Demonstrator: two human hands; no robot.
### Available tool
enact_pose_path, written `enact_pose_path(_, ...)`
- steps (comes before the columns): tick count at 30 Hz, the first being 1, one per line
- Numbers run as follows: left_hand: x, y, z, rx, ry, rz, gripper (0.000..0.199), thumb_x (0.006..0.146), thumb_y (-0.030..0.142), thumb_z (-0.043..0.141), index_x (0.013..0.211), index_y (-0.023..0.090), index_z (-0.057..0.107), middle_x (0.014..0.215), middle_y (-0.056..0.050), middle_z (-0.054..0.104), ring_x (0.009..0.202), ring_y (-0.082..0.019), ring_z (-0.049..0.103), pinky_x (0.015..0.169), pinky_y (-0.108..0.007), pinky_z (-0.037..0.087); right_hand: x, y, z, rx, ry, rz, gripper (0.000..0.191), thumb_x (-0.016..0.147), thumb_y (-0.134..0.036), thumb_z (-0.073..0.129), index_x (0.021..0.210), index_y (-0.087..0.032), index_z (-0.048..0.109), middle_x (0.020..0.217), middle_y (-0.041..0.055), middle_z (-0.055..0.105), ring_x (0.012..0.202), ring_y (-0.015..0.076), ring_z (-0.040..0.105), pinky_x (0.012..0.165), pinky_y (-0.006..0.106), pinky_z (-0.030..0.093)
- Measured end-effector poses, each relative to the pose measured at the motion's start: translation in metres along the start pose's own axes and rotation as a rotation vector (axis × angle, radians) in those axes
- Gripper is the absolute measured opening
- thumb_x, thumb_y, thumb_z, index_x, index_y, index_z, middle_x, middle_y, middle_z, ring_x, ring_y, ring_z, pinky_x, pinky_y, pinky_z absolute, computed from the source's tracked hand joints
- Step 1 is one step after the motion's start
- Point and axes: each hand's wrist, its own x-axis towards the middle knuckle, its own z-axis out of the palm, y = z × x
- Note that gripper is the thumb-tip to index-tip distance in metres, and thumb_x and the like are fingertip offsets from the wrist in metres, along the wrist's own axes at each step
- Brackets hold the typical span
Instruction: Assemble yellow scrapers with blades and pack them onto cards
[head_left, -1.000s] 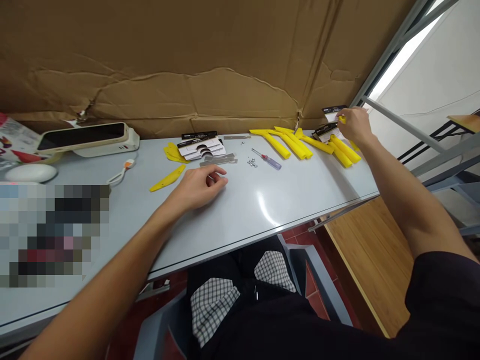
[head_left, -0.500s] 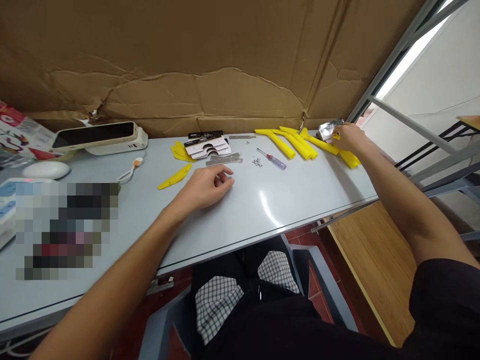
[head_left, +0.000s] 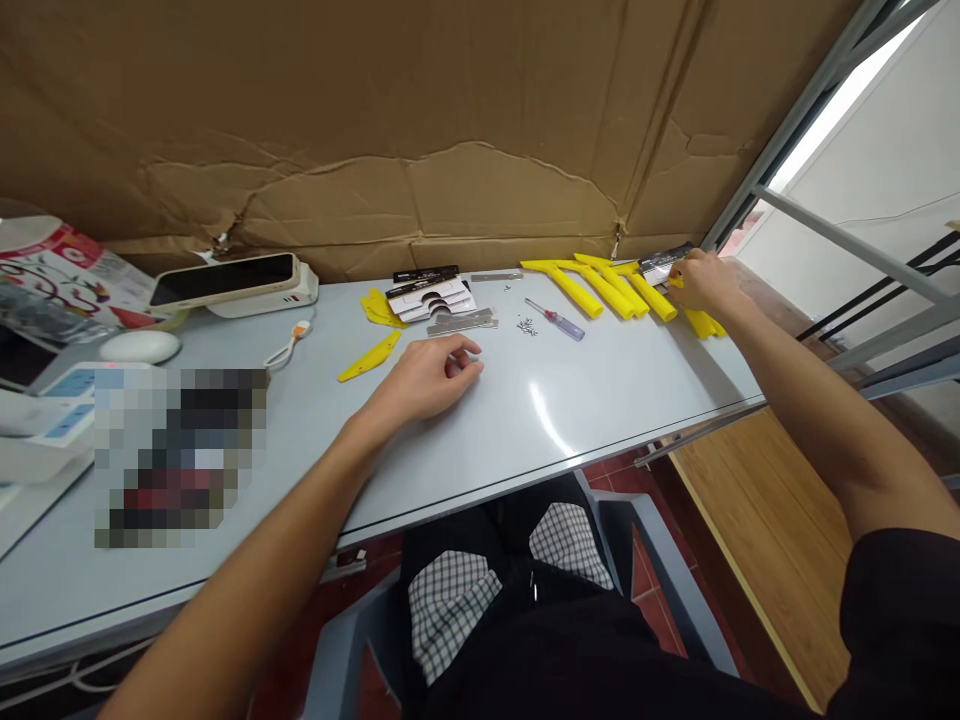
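Observation:
My left hand [head_left: 437, 376] rests on the table, fingers loosely curled and apart, with nothing in it. Beside it lie a flat yellow piece [head_left: 369, 357] and thin metal blades [head_left: 463, 321]. At the far right, my right hand [head_left: 701, 279] has its fingers closed on a yellow piece [head_left: 677, 282], mostly hidden by the hand. A black and silver packet [head_left: 663, 262] lies just left of that hand. Several yellow handles [head_left: 611, 292] are lined up along the back. A screwdriver [head_left: 559, 322] and a small heap of screws [head_left: 527, 327] lie mid-table.
White and black cards [head_left: 431, 297] sit near the cardboard at the back. On the left are a phone [head_left: 225, 280] on a white device, a white mouse [head_left: 140, 347], a short cable [head_left: 288, 345] and a blurred-out item [head_left: 187, 450]. The table's front edge [head_left: 517, 484] runs before my lap.
The view has shifted slightly left. Near my right hand, a yellow handle now lies lower beside the others, and the packet looks darker and more exposed. My left hand stays put on the table.

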Motion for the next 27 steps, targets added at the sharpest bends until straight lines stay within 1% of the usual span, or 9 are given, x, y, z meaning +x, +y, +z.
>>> enact_pose_path(3,-0.001,0.000,0.000,-0.002,0.002,-0.006,0.040,0.093,0.049,0.062,0.118,0.021,0.079,0.099,-0.007,0.081,0.080,-0.024,0.070,0.082,-0.039,0.055,-0.001,-0.001,0.003,0.030,0.016,0.010,0.038,0.099,-0.037,0.062,0.126,-0.017,0.079,0.134,0.0234,0.067,0.119,0.0379,0.060,0.094,0.047,0.049)
enact_pose_path(7,-0.001,0.000,0.000,-0.007,-0.003,0.003,0.040,0.094,0.048,0.062,0.118,0.021,0.078,0.100,-0.007,0.081,0.080,-0.024,0.070,0.081,-0.039,0.055,-0.003,-0.003,0.006,0.049,0.037,0.015,0.039,0.100,-0.039,0.059,0.125,-0.017,0.080,0.131,0.0224,0.068,0.118,0.0372,0.061,0.096,0.048,0.050)
enact_pose_path(11,-0.001,0.001,-0.001,-0.004,-0.008,0.009,0.041,0.095,0.048,0.061,0.119,0.019,0.078,0.101,-0.008,0.081,0.080,-0.024,0.070,0.081,-0.039,0.055,-0.004,-0.006,0.002,0.053,0.038,0.026,0.039,0.098,-0.038,0.060,0.124,-0.017,0.080,0.129,0.0225,0.071,0.115,0.0370,0.063,0.091,0.047,0.052)
enact_pose_path(14,-0.001,0.001,-0.001,0.001,-0.005,0.011,0.041,0.095,0.048,0.060,0.119,0.020,0.078,0.101,-0.008,0.081,0.082,-0.025,0.071,0.082,-0.040,0.055,-0.005,-0.009,-0.002,0.052,0.036,0.051,0.039,0.097,-0.036,0.059,0.123,-0.017,0.081,0.128,0.0227,0.073,0.112,0.0371,0.065,0.086,0.046,0.053)
enact_pose_path(17,-0.001,0.000,-0.001,0.001,-0.003,0.008,0.041,0.095,0.049,0.061,0.119,0.021,0.078,0.101,-0.008,0.082,0.083,-0.026,0.072,0.082,-0.040,0.055,-0.009,-0.014,-0.007,0.055,0.049,0.062,0.038,0.097,-0.037,0.057,0.120,-0.018,0.082,0.127,0.0226,0.075,0.112,0.0378,0.066,0.083,0.046,0.053)
enact_pose_path(20,-0.001,-0.001,0.000,0.002,-0.003,0.011,0.041,0.095,0.049,0.061,0.119,0.020,0.078,0.102,-0.008,0.082,0.085,-0.027,0.072,0.082,-0.041,0.055,-0.013,-0.022,-0.012,0.065,0.063,0.061,0.039,0.097,-0.038,0.055,0.117,-0.019,0.083,0.126,0.0226,0.076,0.113,0.0380,0.067,0.082,0.046,0.053)
enact_pose_path(23,0.000,-0.002,0.000,-0.003,-0.007,0.008,0.042,0.094,0.050,0.061,0.118,0.021,0.078,0.102,-0.008,0.082,0.085,-0.027,0.073,0.081,-0.041,0.055,-0.014,-0.035,-0.016,0.126,0.057,0.056,0.039,0.099,-0.038,0.054,0.115,-0.018,0.083,0.121,0.0222,0.079,0.111,0.0375,0.069,0.084,0.045,0.052)
enact_pose_path(25,0.000,-0.002,0.001,-0.003,-0.007,0.003,0.041,0.094,0.050,0.061,0.118,0.021,0.079,0.102,-0.008,0.082,0.085,-0.027,0.073,0.082,-0.041,0.055,-0.012,-0.046,-0.016,0.180,0.021,0.030,0.040,0.101,-0.039,0.053,0.113,-0.017,0.084,0.115,0.0214,0.081,0.106,0.0363,0.071,0.085,0.044,0.052)
enact_pose_path(27,0.000,-0.002,0.001,-0.001,-0.003,0.004,0.041,0.094,0.049,0.061,0.118,0.021,0.079,0.101,-0.008,0.082,0.087,-0.027,0.073,0.081,-0.041,0.055,-0.008,-0.056,-0.014,0.222,-0.030,-0.026,0.043,0.104,-0.041,0.049,0.113,-0.016,0.083,0.112,0.0211,0.082,0.103,0.0355,0.072,0.086,0.043,0.052)
